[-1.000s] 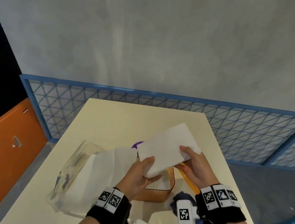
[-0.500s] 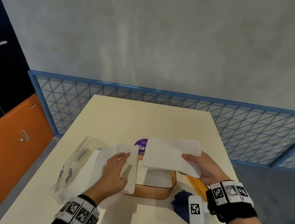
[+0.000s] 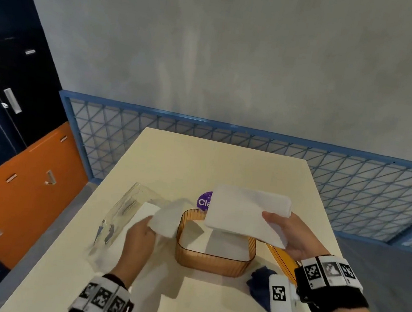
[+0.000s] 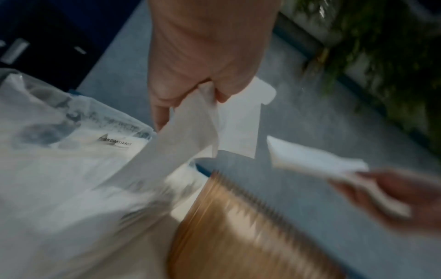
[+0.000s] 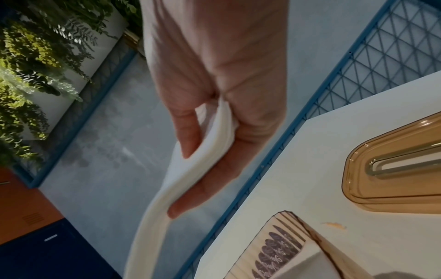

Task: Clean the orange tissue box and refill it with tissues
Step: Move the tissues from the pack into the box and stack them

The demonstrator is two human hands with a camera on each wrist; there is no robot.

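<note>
While the right hand [image 3: 291,235] holds a thick stack of white tissues [image 3: 247,214] over the far right of the orange tissue box [image 3: 214,247], thumb on top and fingers curled beneath, the left hand [image 3: 139,235] pinches a loose single tissue [image 3: 166,217] between thumb and fingers, just left of the box rim. Risk, as I judge it: the stack is gripped at one end only and sags in the right wrist view, so it could bend, fan out or catch a wall on lowering, leaving sheets crumpled or hanging over the rim. The loose sheet may be linked to the rest in the clear plastic tissue wrapper [image 3: 120,212] beside it; a pull could drag more out or tear it. Left wrist view is blurred, so the pinch is all I can read there. Box sits near the middle of the cream table [image 3: 224,166], open-topped, translucent amber with ribbed walls and rounded corners; some white tissue already lies inside, well below the rim. Its matching lid [image 5: 393,169], slotted, lies on the table to the right. A dark blue cloth [image 3: 259,284] rests by the box's near right corner.
</note>
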